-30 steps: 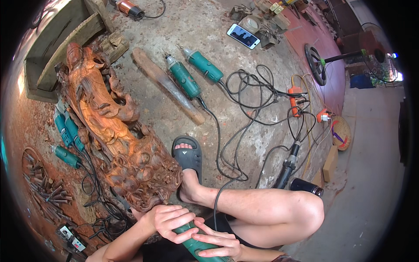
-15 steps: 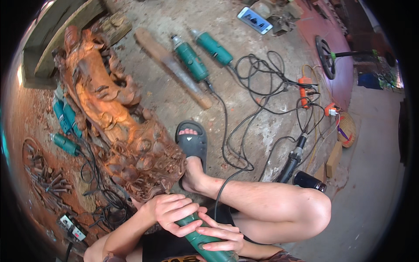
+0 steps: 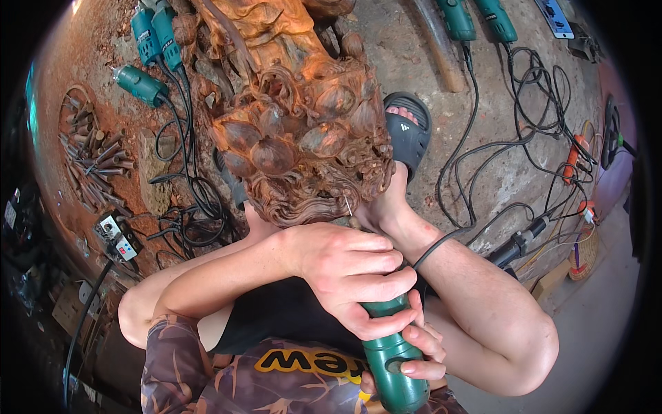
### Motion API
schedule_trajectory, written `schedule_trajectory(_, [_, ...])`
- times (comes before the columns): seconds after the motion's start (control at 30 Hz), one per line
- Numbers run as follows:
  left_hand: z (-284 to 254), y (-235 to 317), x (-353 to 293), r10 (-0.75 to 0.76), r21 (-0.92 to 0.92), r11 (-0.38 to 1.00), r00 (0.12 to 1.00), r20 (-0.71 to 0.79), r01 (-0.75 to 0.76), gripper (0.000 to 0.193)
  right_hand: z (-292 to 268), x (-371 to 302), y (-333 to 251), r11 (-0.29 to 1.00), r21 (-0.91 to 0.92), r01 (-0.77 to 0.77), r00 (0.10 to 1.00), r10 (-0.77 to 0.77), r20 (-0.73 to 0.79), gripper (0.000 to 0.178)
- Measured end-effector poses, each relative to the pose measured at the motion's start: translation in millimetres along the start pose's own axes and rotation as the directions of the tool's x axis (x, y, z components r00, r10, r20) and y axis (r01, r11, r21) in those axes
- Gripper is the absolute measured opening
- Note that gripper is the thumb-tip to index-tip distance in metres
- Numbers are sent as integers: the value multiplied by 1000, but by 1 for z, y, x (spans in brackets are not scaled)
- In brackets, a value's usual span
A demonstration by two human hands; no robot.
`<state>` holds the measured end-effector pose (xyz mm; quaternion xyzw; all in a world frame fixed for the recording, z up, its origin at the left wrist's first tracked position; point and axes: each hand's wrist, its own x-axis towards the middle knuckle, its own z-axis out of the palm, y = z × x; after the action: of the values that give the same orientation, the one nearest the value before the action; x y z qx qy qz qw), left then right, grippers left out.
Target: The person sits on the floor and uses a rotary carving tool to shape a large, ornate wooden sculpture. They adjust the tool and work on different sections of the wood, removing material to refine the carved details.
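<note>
A green electric die grinder (image 3: 389, 352) lies across my lap, with both hands wrapped around it. My left hand (image 3: 358, 276) grips its front end from above. Lower on the body, my right hand (image 3: 422, 350) holds it with fingers around the side. A thin bit (image 3: 349, 207) shows beyond my left hand, close to the lower edge of the carving; I cannot tell whether it touches. The reddish-brown wood carving (image 3: 303, 138), with rounded fruit-like shapes and swirling lines, rests between my feet.
Other green grinders (image 3: 140, 84) lie at the left, their cords tangled. Loose bits (image 3: 93, 155) are heaped below them. A control box (image 3: 117, 238) sits at the lower left. At the right lie more cords, an orange power strip (image 3: 576, 157), a black tool (image 3: 517, 245) and a phone (image 3: 554, 17).
My view has swung down and left, so the carving sits higher and more central. The grinder has turned more upright, and my left hand now wraps further over its front.
</note>
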<state>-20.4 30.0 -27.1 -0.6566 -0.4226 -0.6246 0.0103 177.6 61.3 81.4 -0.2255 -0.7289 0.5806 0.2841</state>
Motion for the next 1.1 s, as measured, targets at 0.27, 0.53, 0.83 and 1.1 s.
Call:
schedule_trajectory(0.27, [-3,2,2,-86,-1,996,995,46,87,48,3,9,8,994,40,-100,995,100,14,55])
schedule_trajectory(0.53, [-5,2,3,-124,-9,992,991,55,125,50,7,25,50,892,207,-402,915,399,57,47])
schedule_trajectory(0.83, [4,-4,0,-53,32,998,998,-42,54,35,35,53,147,405,568,-716,597,777,199,40])
schedule_trajectory(1.1, [4,-3,0,-33,30,999,996,-84,36,40,53,62,206,67,727,-684,439,833,336,37])
